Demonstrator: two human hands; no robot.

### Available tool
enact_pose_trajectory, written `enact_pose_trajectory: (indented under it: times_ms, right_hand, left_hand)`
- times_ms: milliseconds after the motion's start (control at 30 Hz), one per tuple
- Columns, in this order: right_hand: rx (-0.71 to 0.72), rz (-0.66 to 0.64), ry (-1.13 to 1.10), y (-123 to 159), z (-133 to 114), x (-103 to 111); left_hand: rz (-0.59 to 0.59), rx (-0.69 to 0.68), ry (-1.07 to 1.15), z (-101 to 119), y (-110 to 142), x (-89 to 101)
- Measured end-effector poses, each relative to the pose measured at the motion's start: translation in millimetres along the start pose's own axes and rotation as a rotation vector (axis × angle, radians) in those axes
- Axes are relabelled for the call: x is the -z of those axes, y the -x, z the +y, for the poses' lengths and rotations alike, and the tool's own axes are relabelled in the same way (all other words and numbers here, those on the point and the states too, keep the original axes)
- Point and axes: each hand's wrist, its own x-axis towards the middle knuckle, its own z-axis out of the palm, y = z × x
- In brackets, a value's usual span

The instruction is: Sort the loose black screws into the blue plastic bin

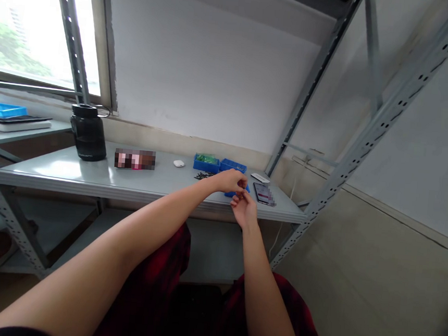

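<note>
Apparently close work: from my remote seat I see the left hand point(231, 180) reaching in over the worktop point(148, 182), fingers curled, tips meeting those of the right hand point(244, 210). Both look partly closed, pinch-like; whether a small piece sits between them, I cannot tell. They meet above the front blue tray point(229, 193), at the near edge; I judge a dropped piece would likely land in it or just beside. Behind stand the tray of green pieces point(204, 167) and another blue tray point(224, 163), side by side, probably so contents stay sorted yet within short reach. Dark slender pieces point(202, 176) lie loose left of the hands, perhaps spread for easier picking. Phone point(260, 193) lies flat on the right, face up, just clear of the fingers. Black bottle point(88, 138) stands upright well to the left, where an elbow seems unlikely to catch it.
</note>
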Motion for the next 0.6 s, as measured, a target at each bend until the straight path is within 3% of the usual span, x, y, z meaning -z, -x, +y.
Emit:
enact_pose_trajectory:
  times_ms: [300, 600]
  right_hand:
    - [-0.031, 0.054, -0.121, -1.3, -4.2, -0.1]
    - [-0.051, 0.064, -0.146, 0.2, -7.5, 2.4]
  left_hand:
    - [0.038, -0.028, -0.042, -8.3, -0.6, -3.4]
    - [0.017, 0.079, -0.122, -22.2, -3.4, -8.4]
